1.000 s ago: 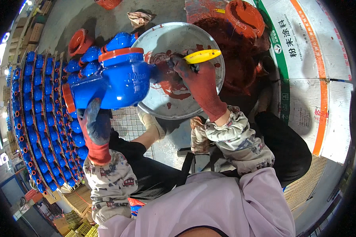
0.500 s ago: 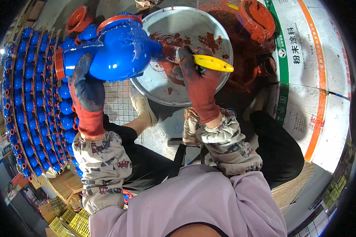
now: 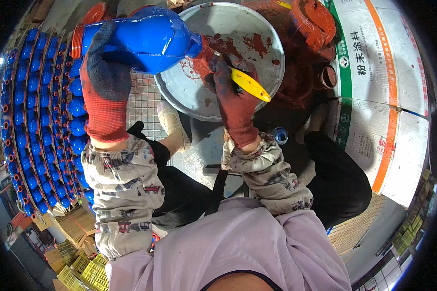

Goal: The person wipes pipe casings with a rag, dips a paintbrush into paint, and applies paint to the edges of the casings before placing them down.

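Observation:
My left hand [image 3: 105, 92], in a red glove with a dark palm, grips a glossy blue cast valve body [image 3: 145, 41] near its red threaded end [image 3: 77, 41]. The valve body is held sideways over the left edge of a round grey-white tub [image 3: 179, 94] smeared with red paint. My right hand [image 3: 235, 99], also in a stained red glove, is closed around a paintbrush with a yellow handle [image 3: 250, 85]. The brush's red, paint-covered tip is at the valve body's right end; whether they touch is hard to tell.
Racks of blue valve bodies [image 3: 36, 116] stand at the left. A red-coated round container [image 3: 315, 24] sits beyond the tub on the right, near white cartons [image 3: 366, 77] with green and orange stripes. A small blue-rimmed can [image 3: 280, 136] stands below the tub.
The valve body has risen toward the far side and turned, so its wide red-rimmed opening faces more away. My right hand has shifted slightly left, and the brush handle slants more steeply.

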`<action>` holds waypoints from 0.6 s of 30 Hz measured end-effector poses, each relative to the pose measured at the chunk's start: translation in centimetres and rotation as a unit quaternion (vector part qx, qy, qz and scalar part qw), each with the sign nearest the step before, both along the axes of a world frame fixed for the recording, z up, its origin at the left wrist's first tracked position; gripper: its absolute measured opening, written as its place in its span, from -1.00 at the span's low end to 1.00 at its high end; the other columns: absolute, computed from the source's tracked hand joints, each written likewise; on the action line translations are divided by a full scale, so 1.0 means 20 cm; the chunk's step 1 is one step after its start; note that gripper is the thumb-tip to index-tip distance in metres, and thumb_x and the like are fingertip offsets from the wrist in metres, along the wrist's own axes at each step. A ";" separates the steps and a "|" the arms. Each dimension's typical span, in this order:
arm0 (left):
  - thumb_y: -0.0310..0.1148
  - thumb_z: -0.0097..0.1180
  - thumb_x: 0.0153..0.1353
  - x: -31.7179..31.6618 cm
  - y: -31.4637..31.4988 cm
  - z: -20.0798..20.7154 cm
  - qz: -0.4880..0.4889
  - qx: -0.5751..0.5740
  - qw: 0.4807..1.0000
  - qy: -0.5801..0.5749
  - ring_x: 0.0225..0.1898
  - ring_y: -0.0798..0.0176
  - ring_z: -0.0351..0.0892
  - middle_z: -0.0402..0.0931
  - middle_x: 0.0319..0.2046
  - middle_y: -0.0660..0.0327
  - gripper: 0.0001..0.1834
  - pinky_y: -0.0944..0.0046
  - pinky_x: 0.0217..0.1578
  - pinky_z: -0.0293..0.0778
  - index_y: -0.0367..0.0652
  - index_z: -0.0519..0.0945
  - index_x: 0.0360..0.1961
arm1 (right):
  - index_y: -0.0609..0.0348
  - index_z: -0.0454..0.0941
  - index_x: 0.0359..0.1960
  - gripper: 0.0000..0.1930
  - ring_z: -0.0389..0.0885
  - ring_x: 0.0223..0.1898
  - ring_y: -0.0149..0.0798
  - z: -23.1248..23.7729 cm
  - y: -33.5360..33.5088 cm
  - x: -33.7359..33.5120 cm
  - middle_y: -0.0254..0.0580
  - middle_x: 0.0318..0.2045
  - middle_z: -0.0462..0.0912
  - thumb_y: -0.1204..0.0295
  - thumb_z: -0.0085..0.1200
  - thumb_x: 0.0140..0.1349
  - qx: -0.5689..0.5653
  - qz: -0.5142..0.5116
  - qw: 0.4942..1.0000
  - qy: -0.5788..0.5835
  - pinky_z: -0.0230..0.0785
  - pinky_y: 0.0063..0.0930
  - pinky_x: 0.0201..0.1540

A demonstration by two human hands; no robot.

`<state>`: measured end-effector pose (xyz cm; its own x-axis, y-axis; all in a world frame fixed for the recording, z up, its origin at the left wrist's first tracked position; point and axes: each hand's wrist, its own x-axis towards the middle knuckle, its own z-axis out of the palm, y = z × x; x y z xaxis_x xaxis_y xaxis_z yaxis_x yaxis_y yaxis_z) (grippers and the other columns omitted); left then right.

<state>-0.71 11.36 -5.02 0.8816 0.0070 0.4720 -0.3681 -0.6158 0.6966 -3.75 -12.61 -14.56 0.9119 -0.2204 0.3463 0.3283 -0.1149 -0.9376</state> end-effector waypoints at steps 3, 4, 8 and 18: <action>-0.65 0.00 0.04 0.03 0.06 -0.02 0.002 0.065 0.996 -0.054 -0.28 0.20 0.62 0.60 -0.22 0.09 -0.50 0.25 -0.21 0.55 -0.19 0.49 0.08 | 0.19 0.38 -0.11 -0.76 0.61 -0.35 -0.41 0.01 0.03 -0.02 -0.17 -0.22 0.60 0.63 0.11 0.23 -0.004 -0.005 1.000 0.008 0.57 -0.51 -0.37; -0.65 0.00 0.01 0.03 0.07 -0.02 0.015 0.054 0.998 -0.038 -0.29 0.18 0.62 0.60 -0.23 0.09 -0.48 0.25 -0.22 0.55 -0.18 0.49 0.09 | 0.19 0.39 -0.12 -0.78 0.61 -0.36 -0.42 0.01 0.03 -0.02 -0.18 -0.24 0.61 0.61 0.12 0.23 0.031 0.005 0.999 -0.003 0.56 -0.52 -0.37; -0.64 -0.03 -0.03 0.08 0.16 -0.07 0.020 0.034 0.999 -0.021 -0.30 0.15 0.62 0.60 -0.27 0.08 -0.44 0.24 -0.23 0.55 -0.17 0.50 0.09 | 0.21 0.46 -0.14 -0.82 0.58 -0.43 -0.46 0.05 0.09 -0.03 -0.22 -0.30 0.61 0.53 0.14 0.25 0.153 0.023 0.987 0.043 0.48 -0.56 -0.40; -0.61 -0.07 -0.08 0.08 0.12 -0.01 0.034 0.104 0.993 -0.049 -0.30 0.08 0.62 0.61 -0.25 0.03 -0.43 0.20 -0.23 0.57 -0.19 0.50 0.07 | 0.19 0.51 -0.14 -0.80 0.50 -0.54 -0.52 0.07 0.07 -0.06 -0.33 -0.52 0.60 0.42 0.18 0.24 0.035 0.057 0.996 -0.057 0.29 -0.64 -0.53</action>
